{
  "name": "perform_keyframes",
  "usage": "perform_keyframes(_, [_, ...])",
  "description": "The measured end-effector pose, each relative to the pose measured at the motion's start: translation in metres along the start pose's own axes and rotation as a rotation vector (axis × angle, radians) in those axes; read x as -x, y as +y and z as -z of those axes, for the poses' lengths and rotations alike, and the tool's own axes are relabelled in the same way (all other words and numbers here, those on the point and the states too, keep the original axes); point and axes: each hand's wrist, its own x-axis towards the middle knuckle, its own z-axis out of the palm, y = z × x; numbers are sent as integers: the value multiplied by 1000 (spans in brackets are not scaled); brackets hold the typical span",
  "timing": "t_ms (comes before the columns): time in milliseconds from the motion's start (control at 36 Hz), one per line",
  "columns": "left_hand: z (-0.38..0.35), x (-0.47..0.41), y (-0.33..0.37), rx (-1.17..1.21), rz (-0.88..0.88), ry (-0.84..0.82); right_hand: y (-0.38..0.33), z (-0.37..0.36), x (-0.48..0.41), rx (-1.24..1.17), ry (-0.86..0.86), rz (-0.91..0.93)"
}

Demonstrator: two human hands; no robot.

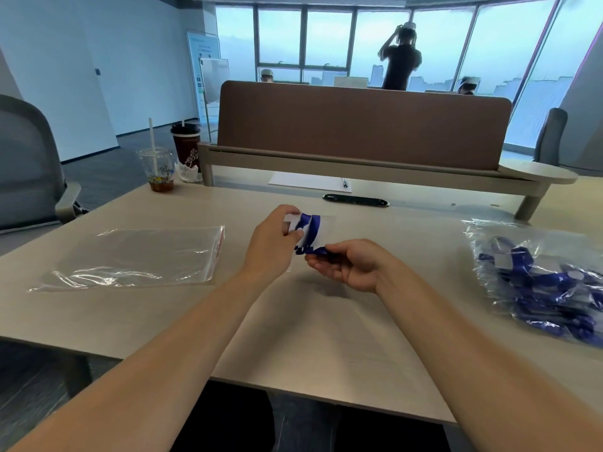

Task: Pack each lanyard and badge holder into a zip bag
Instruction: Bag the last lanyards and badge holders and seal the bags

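Observation:
Above the middle of the desk I hold a clear badge holder (pixel 321 231) with a blue lanyard (pixel 310 225) wound around it. My left hand (pixel 272 243) pinches the holder's left edge. My right hand (pixel 350 264) grips the lanyard's loose blue end just below the holder. A large clear zip bag (pixel 137 256) with a red seal strip lies flat on the desk to the left. At the right edge sits a crinkled clear bag (pixel 535 278) full of several blue lanyards and badge holders.
A plastic cup with a straw (pixel 158 169) and a dark paper cup (pixel 186 143) stand at the desk's far left. White paper with a pen (pixel 310 182) lies under the brown divider (pixel 362 122). A grey chair (pixel 29 164) is left. People stand beyond the divider.

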Motion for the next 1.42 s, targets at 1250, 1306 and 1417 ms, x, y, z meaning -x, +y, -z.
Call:
perform_keyframes(1250, [91,-8,-73,-490,318,-28,17,-75,-89,284,274,193])
perform_keyframes(1306, [96,-12,-77,-540,374,-37,18,-81,-95,319,269,186])
perform_keyframes(1417, [99,-17,-85,-599,463,-54,20,-88,-102,355,265,171])
